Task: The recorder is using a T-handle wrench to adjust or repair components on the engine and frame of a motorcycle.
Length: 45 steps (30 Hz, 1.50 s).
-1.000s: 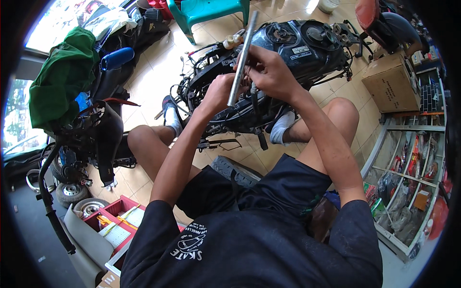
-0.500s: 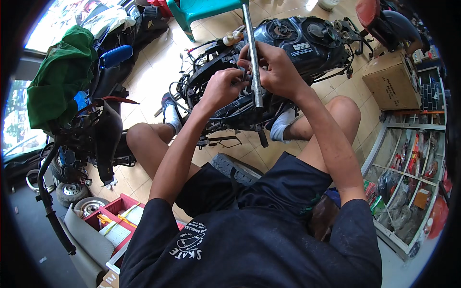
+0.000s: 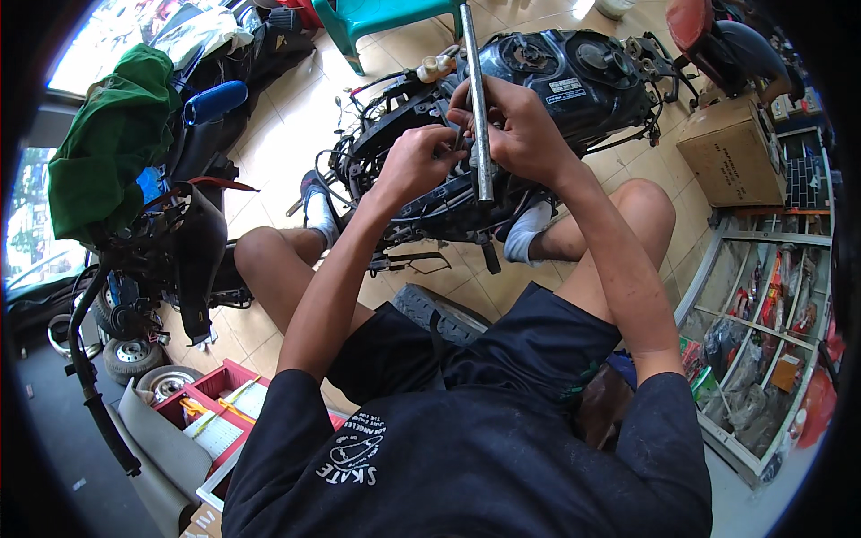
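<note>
Above the stripped motorcycle (image 3: 404, 117), my hands meet close together. A long silvery metal tube (image 3: 480, 143) crosses in front of my right hand (image 3: 520, 130), whose fingers curl behind it with the thumb close by. My left hand (image 3: 417, 161) is closed in a pinch, its fingertips near the tube and the right fingers. A small dark piece shows between the fingertips, too small to name. Beneath the hands lie the motorcycle's black frame and loose cables. Its black fuel tank (image 3: 574, 76) is to the right.
A tire (image 3: 439, 314) lies between my legs. At the right are a cardboard box (image 3: 731, 152) and a glass-topped case (image 3: 762, 332) of packaged parts. Another motorcycle under a green cloth (image 3: 112, 143) stands left, near a red tray (image 3: 211, 417). A green plastic chair (image 3: 386, 18) is beyond.
The tube's upper end has shifted slightly right. Both hands stay almost in place, with small finger movements.
</note>
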Each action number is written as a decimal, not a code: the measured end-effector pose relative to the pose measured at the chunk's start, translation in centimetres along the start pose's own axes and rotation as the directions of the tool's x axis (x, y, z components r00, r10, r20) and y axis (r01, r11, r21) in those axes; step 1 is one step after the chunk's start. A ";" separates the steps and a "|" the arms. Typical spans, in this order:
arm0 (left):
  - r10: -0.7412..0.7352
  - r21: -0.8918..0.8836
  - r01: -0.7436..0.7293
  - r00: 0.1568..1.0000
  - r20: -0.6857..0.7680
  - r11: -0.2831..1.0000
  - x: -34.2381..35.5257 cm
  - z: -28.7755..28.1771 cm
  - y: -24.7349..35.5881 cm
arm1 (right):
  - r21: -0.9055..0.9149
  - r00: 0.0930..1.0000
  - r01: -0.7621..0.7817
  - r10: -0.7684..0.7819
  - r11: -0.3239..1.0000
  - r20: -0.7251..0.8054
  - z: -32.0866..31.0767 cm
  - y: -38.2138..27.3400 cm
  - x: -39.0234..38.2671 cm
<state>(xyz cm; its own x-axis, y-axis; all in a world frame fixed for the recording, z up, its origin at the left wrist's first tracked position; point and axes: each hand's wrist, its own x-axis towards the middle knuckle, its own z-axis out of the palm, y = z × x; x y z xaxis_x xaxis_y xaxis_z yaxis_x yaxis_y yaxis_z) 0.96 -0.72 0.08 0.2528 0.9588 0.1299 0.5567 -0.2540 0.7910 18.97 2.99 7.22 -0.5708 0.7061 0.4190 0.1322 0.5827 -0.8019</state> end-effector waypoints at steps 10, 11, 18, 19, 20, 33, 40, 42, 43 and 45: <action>0.024 0.030 -0.024 1.000 -0.013 0.999 -0.1 0.1 -0.1 | 0.003 1.000 0.006 -0.006 1.000 -0.004 0.0 0.0 -0.1; 0.025 0.030 -0.024 1.000 -0.012 0.999 0.0 0.1 -0.1 | 0.003 1.000 0.006 -0.006 1.000 -0.005 -0.1 -0.1 0.0; -0.006 -0.005 0.006 1.000 0.010 1.000 0.1 -0.1 0.1 | -0.011 1.000 -0.012 0.013 1.000 0.013 -0.2 -0.2 0.0; -0.028 -0.023 0.028 0.999 0.026 0.999 0.1 -0.1 0.2 | -0.016 1.000 -0.019 0.020 1.000 0.022 -0.3 -0.2 0.0; -0.028 -0.023 0.029 0.999 0.026 0.999 0.0 0.0 0.2 | -0.016 1.000 -0.020 0.020 1.000 0.022 -0.5 -0.2 0.0; -0.061 -0.051 0.064 0.997 0.049 0.997 0.1 0.2 0.2 | -0.088 0.984 -0.103 0.115 0.991 0.139 -1.9 0.1 0.2; 0.051 -0.027 -0.051 0.999 -0.017 0.998 0.2 0.6 -0.8 | -0.142 1.000 -0.015 0.016 0.990 0.007 -0.3 1.1 0.2; -0.007 -0.024 0.008 1.000 0.027 1.000 0.1 0.1 -0.5 | -0.181 0.996 -0.080 0.086 0.980 0.024 -0.1 0.4 0.5; 0.016 -0.039 -0.015 1.000 0.017 0.999 -0.1 0.0 -0.5 | -0.220 0.987 -0.142 0.154 0.965 0.039 0.0 0.0 0.7; 0.046 -0.057 -0.045 0.999 0.010 0.997 -0.2 0.0 -0.1 | -0.137 0.988 -0.140 0.148 0.981 0.053 0.8 1.1 0.5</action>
<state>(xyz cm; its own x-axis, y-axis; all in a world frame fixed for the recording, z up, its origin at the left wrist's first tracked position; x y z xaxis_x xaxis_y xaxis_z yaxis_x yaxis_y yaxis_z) 0.85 -0.88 -0.04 0.2859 0.9448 0.1601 0.4983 -0.2893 0.8173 18.18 3.65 6.24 -0.5868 0.7624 0.2726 0.3207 0.5280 -0.7864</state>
